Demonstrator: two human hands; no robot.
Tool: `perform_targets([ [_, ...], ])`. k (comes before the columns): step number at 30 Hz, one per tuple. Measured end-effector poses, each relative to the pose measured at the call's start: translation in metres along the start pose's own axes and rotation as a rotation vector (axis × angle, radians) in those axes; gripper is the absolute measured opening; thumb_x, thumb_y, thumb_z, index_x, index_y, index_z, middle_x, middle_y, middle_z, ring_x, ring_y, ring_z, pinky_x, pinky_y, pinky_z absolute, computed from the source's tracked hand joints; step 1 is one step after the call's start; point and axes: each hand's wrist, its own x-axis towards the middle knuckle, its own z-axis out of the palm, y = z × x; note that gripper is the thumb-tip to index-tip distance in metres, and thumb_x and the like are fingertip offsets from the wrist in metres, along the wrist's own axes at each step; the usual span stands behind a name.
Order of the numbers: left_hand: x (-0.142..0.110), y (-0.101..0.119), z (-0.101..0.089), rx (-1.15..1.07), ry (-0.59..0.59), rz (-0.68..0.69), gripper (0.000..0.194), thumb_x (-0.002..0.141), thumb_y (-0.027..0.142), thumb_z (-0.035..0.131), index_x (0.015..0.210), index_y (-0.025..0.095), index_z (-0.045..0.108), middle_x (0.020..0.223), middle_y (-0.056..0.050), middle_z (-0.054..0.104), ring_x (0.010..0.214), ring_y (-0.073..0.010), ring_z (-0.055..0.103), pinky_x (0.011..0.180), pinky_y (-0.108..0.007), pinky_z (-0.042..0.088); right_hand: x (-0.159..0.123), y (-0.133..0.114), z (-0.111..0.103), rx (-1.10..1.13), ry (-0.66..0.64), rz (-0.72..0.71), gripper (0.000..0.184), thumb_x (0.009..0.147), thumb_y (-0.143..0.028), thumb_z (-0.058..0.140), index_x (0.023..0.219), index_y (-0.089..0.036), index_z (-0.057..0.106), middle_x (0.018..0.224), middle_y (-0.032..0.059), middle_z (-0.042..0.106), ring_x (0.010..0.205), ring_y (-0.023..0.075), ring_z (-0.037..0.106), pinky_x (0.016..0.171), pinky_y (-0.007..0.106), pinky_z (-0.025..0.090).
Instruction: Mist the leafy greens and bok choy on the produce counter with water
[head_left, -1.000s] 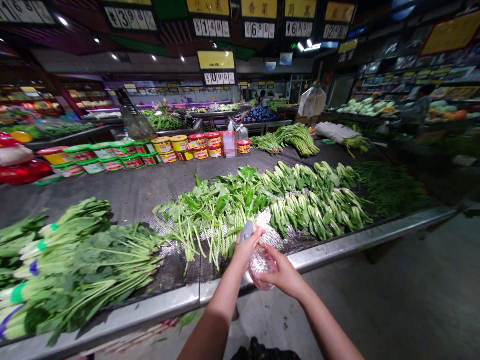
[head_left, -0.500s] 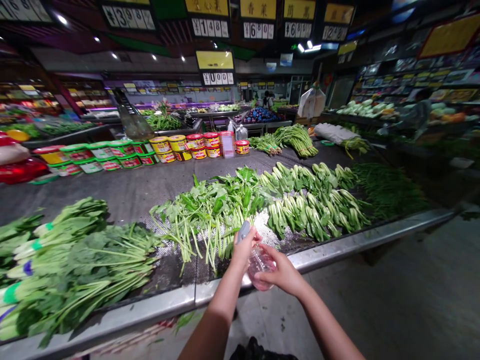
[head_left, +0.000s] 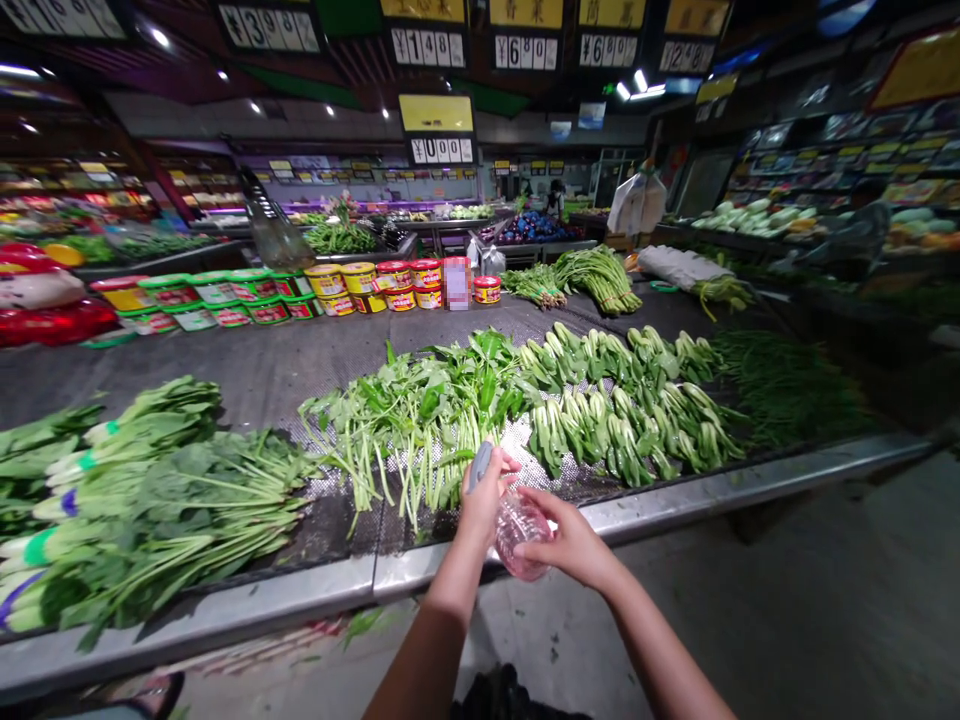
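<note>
Slightly leftward in view since a second ago, two hands and a bottle (head_left: 520, 540) now share the picture with what looks like a foot (head_left: 159, 692), newly visible far to the hands' left. Left hand (head_left: 482, 492) curls closed at the bottle's grey head (head_left: 480, 466); right hand (head_left: 568, 542), half open, cups the clear pink body from the right, thumb across its near side. Both touch the bottle, which lies between them, its long axis slanting from the base near the right palm up, forward and left to the head. Which way the nozzle faces cannot be told. Just beyond the left hand, and nearer it, lie leafy stems (head_left: 416, 400); ahead and right of the hands, bok choy (head_left: 619, 420). Metal edging (head_left: 420, 571) runs below both. Farther ahead and left stand stacked tubs (head_left: 360, 290).
</note>
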Motion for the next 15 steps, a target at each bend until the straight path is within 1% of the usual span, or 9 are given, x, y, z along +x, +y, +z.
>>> perform_targets([
  [2,-0.003,-0.001,0.002,-0.012,-0.011,0.003,0.038,0.068,0.055,0.069,0.070,0.019,0.060,0.068,-0.001,0.060,0.066,-0.0157,0.059,0.062,-0.027,0.049,-0.001,0.000,-0.003,0.032,-0.010,-0.010,0.079,0.057,-0.037,0.082,0.128,-0.020,0.050,0.123,0.0102,0.060,0.111,0.0261,0.058,0.097,0.043,0.045],
  [5,-0.004,-0.001,0.002,-0.036,-0.046,-0.031,0.037,0.067,0.054,0.071,0.066,0.020,0.057,0.058,0.001,0.057,0.054,-0.0141,0.054,0.055,-0.027,0.044,-0.002,-0.003,-0.003,0.066,-0.017,-0.036,0.077,0.058,-0.037,0.081,0.127,-0.021,0.051,0.124,0.0098,0.059,0.111,0.0262,0.058,0.096,0.044,0.045],
  [8,-0.002,-0.001,-0.001,-0.049,-0.053,-0.047,0.036,0.067,0.054,0.071,0.065,0.021,0.057,0.056,0.002,0.056,0.051,-0.0139,0.052,0.055,-0.028,0.044,-0.001,-0.005,0.000,0.072,-0.016,-0.033,0.076,0.059,-0.037,0.081,0.127,-0.022,0.051,0.127,0.0100,0.058,0.113,0.0266,0.057,0.096,0.044,0.045],
  [10,0.001,0.001,-0.002,-0.039,-0.054,-0.026,0.036,0.067,0.053,0.072,0.066,0.020,0.059,0.060,0.000,0.058,0.057,-0.0153,0.056,0.060,-0.029,0.047,0.000,-0.002,0.003,0.063,0.008,-0.003,0.075,0.060,-0.038,0.080,0.127,-0.022,0.051,0.126,0.0102,0.058,0.112,0.0267,0.057,0.094,0.044,0.047],
  [12,0.005,0.002,-0.004,-0.010,-0.071,0.006,0.035,0.066,0.052,0.072,0.070,0.018,0.063,0.068,-0.002,0.062,0.068,-0.0178,0.061,0.067,-0.031,0.051,0.002,0.002,0.005,0.041,0.033,0.025,0.075,0.060,-0.039,0.080,0.127,-0.022,0.050,0.125,0.0105,0.058,0.112,0.0267,0.057,0.092,0.044,0.048],
  [15,0.013,0.002,-0.004,0.044,-0.112,0.033,0.038,0.067,0.053,0.071,0.076,0.017,0.066,0.078,-0.006,0.065,0.079,-0.0203,0.063,0.076,-0.034,0.052,0.007,0.009,0.006,0.000,0.046,0.028,0.075,0.061,-0.039,0.079,0.128,-0.021,0.049,0.125,0.0111,0.058,0.110,0.0268,0.057,0.093,0.045,0.047],
])
